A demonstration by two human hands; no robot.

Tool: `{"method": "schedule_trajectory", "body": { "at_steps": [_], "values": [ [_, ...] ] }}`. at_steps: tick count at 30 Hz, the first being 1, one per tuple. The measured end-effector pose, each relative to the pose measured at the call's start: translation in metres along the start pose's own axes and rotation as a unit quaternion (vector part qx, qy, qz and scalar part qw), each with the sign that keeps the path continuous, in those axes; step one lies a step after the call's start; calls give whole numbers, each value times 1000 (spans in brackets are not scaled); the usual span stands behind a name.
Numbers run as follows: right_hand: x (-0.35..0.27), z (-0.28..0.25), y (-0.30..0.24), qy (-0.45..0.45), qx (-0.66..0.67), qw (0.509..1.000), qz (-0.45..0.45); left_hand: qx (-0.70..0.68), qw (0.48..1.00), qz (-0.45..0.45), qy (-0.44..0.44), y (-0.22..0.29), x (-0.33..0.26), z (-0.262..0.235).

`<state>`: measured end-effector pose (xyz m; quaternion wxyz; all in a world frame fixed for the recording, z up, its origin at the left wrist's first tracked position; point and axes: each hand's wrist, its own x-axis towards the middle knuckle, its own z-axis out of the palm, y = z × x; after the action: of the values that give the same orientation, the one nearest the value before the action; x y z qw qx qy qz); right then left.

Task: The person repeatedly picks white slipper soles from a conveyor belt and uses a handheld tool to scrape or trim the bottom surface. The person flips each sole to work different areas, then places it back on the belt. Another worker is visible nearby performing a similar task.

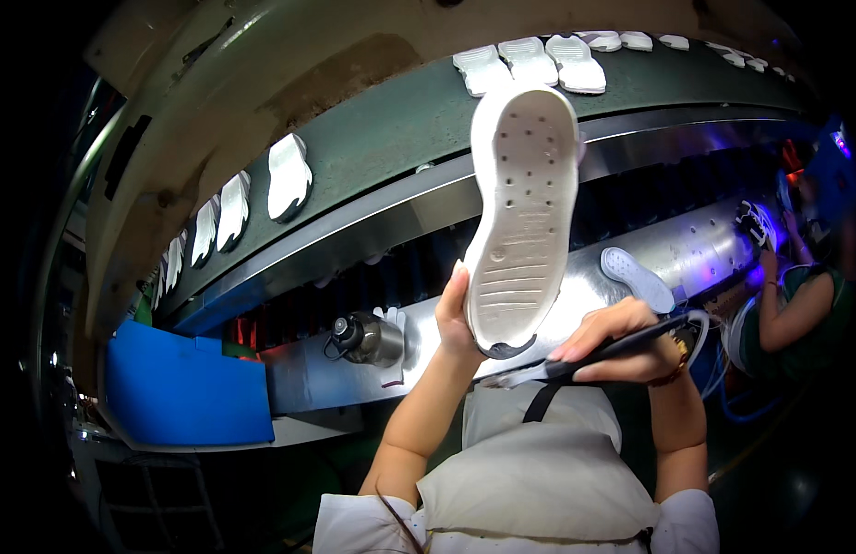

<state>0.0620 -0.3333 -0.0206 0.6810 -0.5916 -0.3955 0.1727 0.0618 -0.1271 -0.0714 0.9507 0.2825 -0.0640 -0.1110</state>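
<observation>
My left hand (456, 319) grips a white shoe sole (525, 222) by its heel end and holds it up. The face toward me has small holes at the toe half and raised ribs lower down, with a black patch at the heel. My right hand (622, 342) is closed around a black-handled brush (576, 366), just right of the heel. Its pale tip points left, below the sole and apart from it. A thin pale tube loops at the handle's far end. Another pale sole (637, 279) lies on the metal bench (590, 294) beyond my right hand.
Behind a metal rail, a green conveyor belt (373, 120) carries several white soles (289, 175). On the bench at left are a metal flask (373, 340) with a black lid and a white glove (394, 355). A blue panel (188, 386) stands left. At right, a co-worker's arm (797, 319) reaches toward a shoe (753, 224).
</observation>
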Motion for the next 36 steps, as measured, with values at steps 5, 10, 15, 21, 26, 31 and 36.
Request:
{"method": "schedule_trajectory", "body": {
  "at_steps": [5,10,15,21,26,31,36],
  "values": [
    [8,-16,8,-50,-108,993,-8,80,995,-64,-17,12,8,21],
    [4,-27,-5,-87,-122,989,-15,120,977,-178,-24,17,13,33],
    [2,-26,-2,-187,-139,972,31,228,929,-293,-2,23,17,38],
    [3,-37,-6,-141,-172,973,59,271,890,-365,34,27,16,46],
    [0,-45,-17,-194,-217,953,85,315,875,-365,42,28,12,34],
    [-9,-56,1,-166,-199,958,121,378,856,-345,75,30,10,41],
    [-12,-68,-9,-113,-184,970,113,313,880,-352,66,32,8,25]
  ]
}}
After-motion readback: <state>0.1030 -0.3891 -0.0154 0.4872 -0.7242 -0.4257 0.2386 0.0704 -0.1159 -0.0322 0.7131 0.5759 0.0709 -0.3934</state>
